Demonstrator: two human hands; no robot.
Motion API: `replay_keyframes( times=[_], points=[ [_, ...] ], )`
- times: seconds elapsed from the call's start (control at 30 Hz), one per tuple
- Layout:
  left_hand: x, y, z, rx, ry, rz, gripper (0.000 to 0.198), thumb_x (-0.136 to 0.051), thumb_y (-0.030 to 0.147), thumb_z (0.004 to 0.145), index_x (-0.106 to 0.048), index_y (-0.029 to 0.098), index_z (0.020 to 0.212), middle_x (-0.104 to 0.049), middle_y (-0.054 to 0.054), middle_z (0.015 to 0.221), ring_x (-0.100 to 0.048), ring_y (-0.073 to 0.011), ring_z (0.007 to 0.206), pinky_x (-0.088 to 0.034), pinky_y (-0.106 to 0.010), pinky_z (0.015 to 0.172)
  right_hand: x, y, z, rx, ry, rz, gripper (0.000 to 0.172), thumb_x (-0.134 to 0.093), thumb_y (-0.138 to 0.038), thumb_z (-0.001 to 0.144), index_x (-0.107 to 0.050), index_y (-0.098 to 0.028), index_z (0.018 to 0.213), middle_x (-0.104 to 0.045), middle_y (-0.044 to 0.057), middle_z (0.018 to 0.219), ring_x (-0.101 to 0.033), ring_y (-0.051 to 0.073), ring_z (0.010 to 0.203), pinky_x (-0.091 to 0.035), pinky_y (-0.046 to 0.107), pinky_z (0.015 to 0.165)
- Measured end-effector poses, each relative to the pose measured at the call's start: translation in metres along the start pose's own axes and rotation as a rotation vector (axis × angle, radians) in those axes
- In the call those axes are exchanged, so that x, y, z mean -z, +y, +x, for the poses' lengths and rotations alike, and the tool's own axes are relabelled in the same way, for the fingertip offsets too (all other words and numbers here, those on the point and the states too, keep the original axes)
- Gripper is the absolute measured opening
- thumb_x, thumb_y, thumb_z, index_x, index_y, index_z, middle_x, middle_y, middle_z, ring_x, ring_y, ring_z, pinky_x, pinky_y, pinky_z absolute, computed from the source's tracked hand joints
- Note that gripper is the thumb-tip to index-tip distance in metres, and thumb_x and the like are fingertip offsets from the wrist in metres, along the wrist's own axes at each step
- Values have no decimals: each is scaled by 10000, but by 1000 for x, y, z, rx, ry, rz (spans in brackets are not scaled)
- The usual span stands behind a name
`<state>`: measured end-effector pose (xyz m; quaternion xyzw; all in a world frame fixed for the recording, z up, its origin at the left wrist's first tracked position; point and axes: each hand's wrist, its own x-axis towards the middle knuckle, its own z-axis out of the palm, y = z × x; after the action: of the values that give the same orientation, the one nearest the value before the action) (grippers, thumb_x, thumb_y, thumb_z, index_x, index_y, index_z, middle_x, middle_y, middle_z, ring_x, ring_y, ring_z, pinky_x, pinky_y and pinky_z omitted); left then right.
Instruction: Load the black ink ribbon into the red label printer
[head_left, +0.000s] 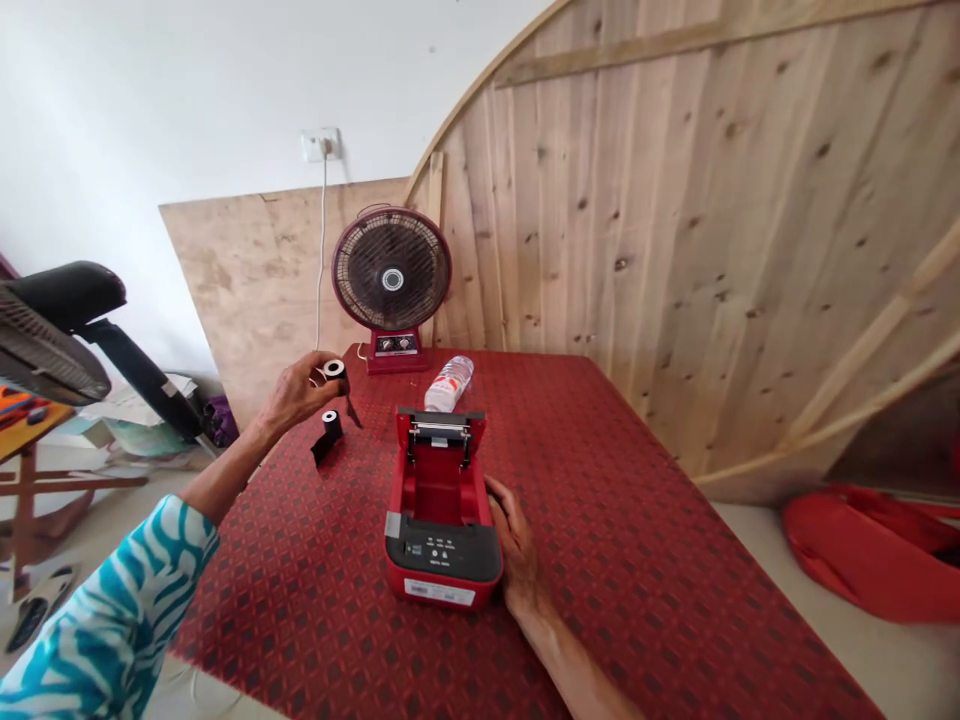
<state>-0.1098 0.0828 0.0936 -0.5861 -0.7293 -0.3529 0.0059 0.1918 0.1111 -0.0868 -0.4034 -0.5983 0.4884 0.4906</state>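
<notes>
My left hand (304, 388) is closed around a small black roll (335, 372) with a white end, lifted above the left side of the table. A loose dark strip hangs from this roll. Just below it, a second black roll (331, 424) stands on the table with its strip unrolled toward me. A red and black label printer (444, 548) sits in front of me, its lid raised and its red inner bay bare. My right hand (517, 545) grips the printer's right side; some of its fingers are hidden.
A red patterned cloth covers the table (600, 560). Behind the printer lies a clear plastic bottle (450, 384). A red fan (391, 275) stands at the back edge, near a wooden wall (637, 220). At far left is a black fan (67, 300); a red bag (862, 555) lies right.
</notes>
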Motion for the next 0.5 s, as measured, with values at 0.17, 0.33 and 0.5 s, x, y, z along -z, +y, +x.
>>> replay_keyframes(
  times=[0.17, 0.33, 0.5],
  points=[
    [-61, -14, 15, 50, -174, 48, 265, -630, 319, 706, -613, 179, 931, -690, -15, 824, -639, -169, 742, -474, -253, 674, 0, -5, 0, -4, 11, -21, 397, -444, -465, 858, -604, -232, 1137, -636, 81, 1192, -568, 243, 1131, -429, 426, 995],
    [-110, -17, 33, 77, -241, 107, 224, -626, 282, 726, -608, 194, 932, -707, -47, 903, -654, -209, 857, -466, -281, 744, -2, -5, 2, 18, 17, -16, 387, -429, -444, 869, -610, -219, 1127, -639, 85, 1167, -572, 232, 1115, -434, 415, 990],
    [-132, -22, 33, 103, -266, 112, 203, -599, 201, 728, -607, 171, 929, -713, -94, 906, -664, -246, 906, -473, -313, 779, -4, -2, 2, 31, 23, -3, 358, -424, -418, 882, -612, -230, 1122, -642, 73, 1164, -575, 217, 1107, -442, 394, 983]
  ],
)
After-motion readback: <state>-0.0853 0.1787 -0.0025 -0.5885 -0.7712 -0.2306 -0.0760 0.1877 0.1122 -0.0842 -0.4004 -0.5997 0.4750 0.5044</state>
